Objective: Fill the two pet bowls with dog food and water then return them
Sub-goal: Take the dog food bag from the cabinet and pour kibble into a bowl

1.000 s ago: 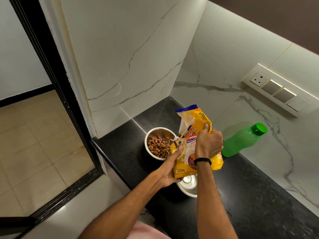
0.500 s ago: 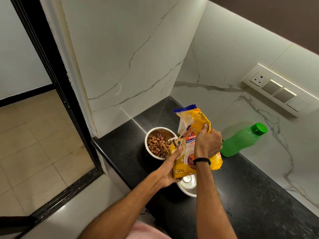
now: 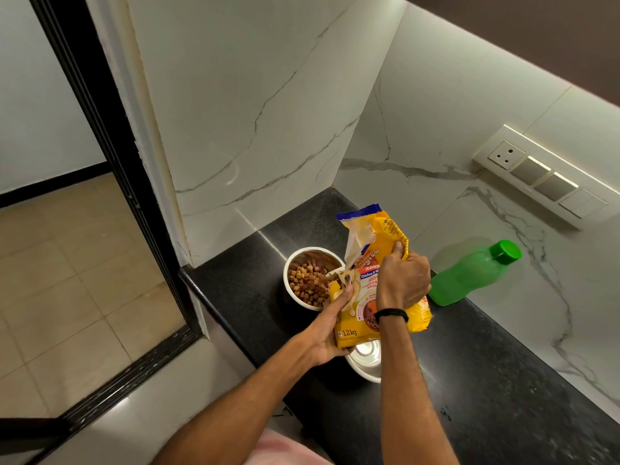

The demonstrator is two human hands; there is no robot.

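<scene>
- Head view. Dog food bag (image 3: 389,229), yellow with a blue top strip, is held over the black bench (image 3: 486,380), just right of frame centre.
- Left grip (image 3: 330,333): closed on the bag's lower left corner from 7 o'clock. The palm is under the corner and one finger lies straight up the printed front.
- Right grip (image 3: 402,280): fingers curled tight round the bag's upper half from 5 o'clock, thumb pressed on the fold near the top. Black wristband (image 3: 391,313) on that wrist.
- The bag's pale inner lining shows on its upper left edge, on the side facing the kibble bowl.
- Steel kibble bowl (image 3: 295,298) stands on the bench at the bag's 9 o'clock, just beside it, with brown kibble (image 3: 307,280) inside.
- Second steel bowl (image 3: 360,372) is at the bag's 6 o'clock, partly hidden by the bag and my right forearm. The part that shows is bare shiny metal.
- Green bottle (image 3: 469,276) is at the bag's 3 o'clock. Its cap is on and points toward 2 o'clock, and the body is tilted near the marble wall.
- Switch plate (image 3: 543,176) is on the wall at 2 o'clock of the frame.
</scene>
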